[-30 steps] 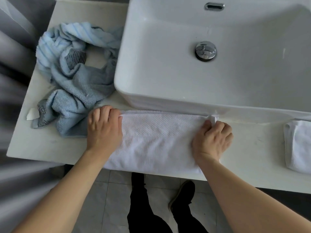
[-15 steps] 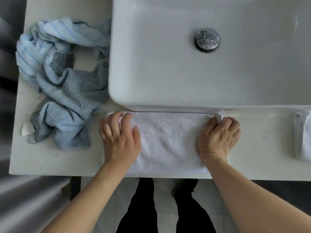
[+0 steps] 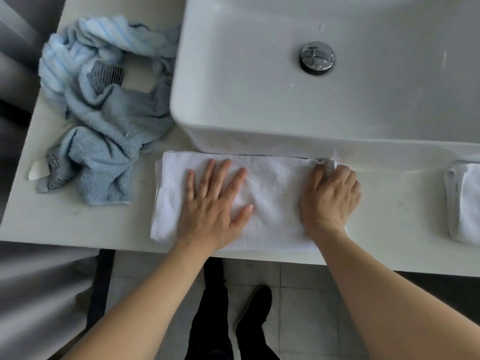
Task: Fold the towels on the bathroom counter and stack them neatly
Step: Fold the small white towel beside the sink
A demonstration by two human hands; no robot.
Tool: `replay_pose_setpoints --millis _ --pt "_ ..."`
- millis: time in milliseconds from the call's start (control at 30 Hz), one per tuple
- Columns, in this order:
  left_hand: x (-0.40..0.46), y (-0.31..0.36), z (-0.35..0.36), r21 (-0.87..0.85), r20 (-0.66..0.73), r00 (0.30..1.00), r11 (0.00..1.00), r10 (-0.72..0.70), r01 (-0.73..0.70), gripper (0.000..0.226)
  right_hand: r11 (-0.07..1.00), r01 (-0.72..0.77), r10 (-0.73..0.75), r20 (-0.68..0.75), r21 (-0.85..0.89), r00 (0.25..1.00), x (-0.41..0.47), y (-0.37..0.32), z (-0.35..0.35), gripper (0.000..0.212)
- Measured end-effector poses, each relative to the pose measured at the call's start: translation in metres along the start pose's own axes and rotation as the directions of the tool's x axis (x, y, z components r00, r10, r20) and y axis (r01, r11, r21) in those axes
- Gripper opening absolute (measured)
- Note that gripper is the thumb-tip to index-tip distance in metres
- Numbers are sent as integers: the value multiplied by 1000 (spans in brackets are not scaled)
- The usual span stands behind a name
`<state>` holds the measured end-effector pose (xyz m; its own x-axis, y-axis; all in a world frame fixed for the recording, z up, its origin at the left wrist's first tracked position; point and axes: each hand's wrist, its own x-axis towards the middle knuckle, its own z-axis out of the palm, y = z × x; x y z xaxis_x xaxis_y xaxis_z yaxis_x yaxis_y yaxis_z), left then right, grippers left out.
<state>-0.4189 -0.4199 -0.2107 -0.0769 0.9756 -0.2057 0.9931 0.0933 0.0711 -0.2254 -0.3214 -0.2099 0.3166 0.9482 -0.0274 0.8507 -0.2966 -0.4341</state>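
head: hands [image 3: 215,203] on white towel [image 3: 272,198]

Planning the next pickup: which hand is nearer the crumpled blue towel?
Left. The left hand lies flat on the white towel, just right of the blue towel; the right hand grips the white towel's far right end.
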Motion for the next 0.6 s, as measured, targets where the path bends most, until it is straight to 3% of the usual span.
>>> replay_pose_setpoints --millis 200,367,433,467,533,600 --pt "-6 -11 -4 6 106 994 1000 -16 16 73 994 75 -79 46 75 996 -5 22 -17 30" --pt "-16 -34 -4 9 52 970 971 -238 238 71 997 -7 5 34 72 999 -20 23 -15 29" --pt "-13 -15 -7 27 -37 960 960 -278 279 73 995 -60 59 21 80 998 -20 18 -11 35" --pt "-11 3 -9 0 -100 963 968 -250 251 72 995 -69 67 21 66 998 -19 18 -10 38" --pt "-6 49 -6 -84 -185 982 996 -43 28 64 998 -65 65 25 25 998 -16 21 -10 40" --pt "-1 81 -2 -130 -152 980 981 126 -146 59 998 -64 63 51 14 997 -13 21 -10 36"
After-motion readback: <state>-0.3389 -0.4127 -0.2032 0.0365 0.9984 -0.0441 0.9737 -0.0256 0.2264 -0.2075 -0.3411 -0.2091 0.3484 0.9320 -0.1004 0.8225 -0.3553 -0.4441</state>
